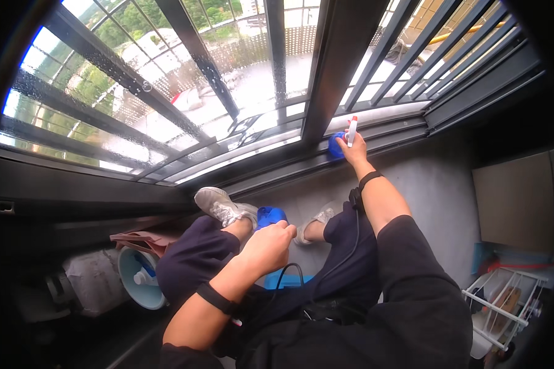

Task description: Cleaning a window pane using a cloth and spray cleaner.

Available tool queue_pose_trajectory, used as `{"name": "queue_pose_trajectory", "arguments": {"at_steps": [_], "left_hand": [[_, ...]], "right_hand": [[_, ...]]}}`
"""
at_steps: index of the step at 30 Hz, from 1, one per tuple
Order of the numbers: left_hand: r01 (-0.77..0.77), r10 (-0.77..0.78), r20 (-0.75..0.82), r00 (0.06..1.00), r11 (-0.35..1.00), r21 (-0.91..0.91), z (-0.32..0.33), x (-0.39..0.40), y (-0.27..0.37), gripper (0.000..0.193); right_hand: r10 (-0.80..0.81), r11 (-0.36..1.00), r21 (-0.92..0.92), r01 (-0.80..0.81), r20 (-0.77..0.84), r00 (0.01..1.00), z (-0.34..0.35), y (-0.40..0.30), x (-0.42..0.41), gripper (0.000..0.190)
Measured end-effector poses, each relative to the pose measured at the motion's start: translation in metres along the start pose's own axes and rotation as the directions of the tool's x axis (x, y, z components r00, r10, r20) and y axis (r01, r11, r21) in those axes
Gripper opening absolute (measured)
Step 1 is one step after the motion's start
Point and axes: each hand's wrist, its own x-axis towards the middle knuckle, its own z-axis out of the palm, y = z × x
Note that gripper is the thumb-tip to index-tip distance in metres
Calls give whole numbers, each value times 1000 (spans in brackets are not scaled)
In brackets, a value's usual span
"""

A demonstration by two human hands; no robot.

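Note:
My right hand (354,150) is around the neck of a blue spray bottle (336,145) with a white and red trigger head, upright at the sliding-door track. Below and to the left, my left hand (272,244) is closed on a blue cloth (270,217), which hangs beyond the fist between my shoes. In front of me, wet drops and streaks cover the glass pane (184,83) of the dark-framed door. Whether the bottle rests on the track or is just above it, I cannot tell.
A light blue bucket (159,300) holding a white-capped bottle stands at the left, beside a pinkish cloth (143,241). At the right are a cardboard-coloured panel (517,203) and a white wire rack (494,304). The raised metal track (392,133) crosses ahead.

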Motion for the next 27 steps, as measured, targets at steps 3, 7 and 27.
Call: {"name": "queue_pose_trajectory", "arguments": {"at_steps": [3, 7, 27], "left_hand": [[5, -5, -33, 999, 1000, 9, -3, -5, 0, 20], [49, -49, -15, 999, 999, 16, -9, -4, 3, 36], [-156, 112, -360, 926, 983, -96, -21, -6, 9, 38]], "right_hand": [[14, 1000, 3, -14, 95, 995, -5, -5, -7, 50], [17, 999, -53, -8, 185, 982, -15, 0, -13, 63], [366, 919, -370, -135, 672, 645, -126, -144, -68, 26]]}}
